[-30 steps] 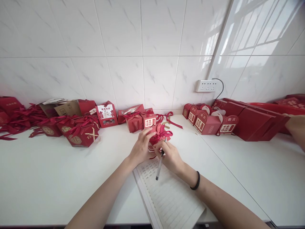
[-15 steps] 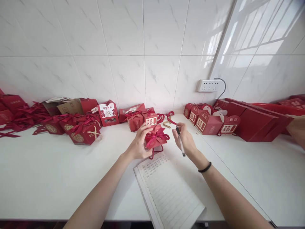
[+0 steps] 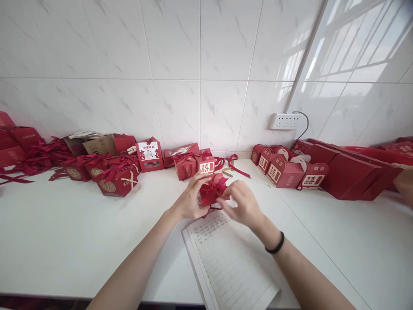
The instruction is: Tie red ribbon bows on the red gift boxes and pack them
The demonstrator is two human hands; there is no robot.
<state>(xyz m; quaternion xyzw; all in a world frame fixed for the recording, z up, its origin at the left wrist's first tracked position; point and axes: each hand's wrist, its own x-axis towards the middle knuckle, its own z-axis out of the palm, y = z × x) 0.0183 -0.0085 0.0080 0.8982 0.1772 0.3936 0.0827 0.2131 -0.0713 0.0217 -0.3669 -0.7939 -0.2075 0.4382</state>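
Observation:
A small red gift box [image 3: 206, 197] with a magenta ribbon bow [image 3: 215, 188] on top stands above the upper edge of an open lined notebook [image 3: 238, 262]. My left hand [image 3: 190, 200] is closed around the box's left side. At the bow's right side, my right hand [image 3: 243, 204] has its fingers bent and its thumb pinching at the ribbon. No pen shows in the right hand now; its palm side is hidden. A dark red cord [image 3: 215, 208] lies at the box's near side. Rows of small handwriting fill the top of the notebook page.
Red boxes [image 3: 206, 165] stand right behind the held box, near a loose ribbon [image 3: 240, 171]. More ribboned boxes [image 3: 119, 183] line the left. Handled boxes [image 3: 287, 172] and large red bags [image 3: 348, 176] stand right. Another person's hand [image 3: 405, 183] is at the right edge.
My right hand has moved left and down from beside the box to its bow. The pen it held has gone out of sight. My left hand stays on the box.

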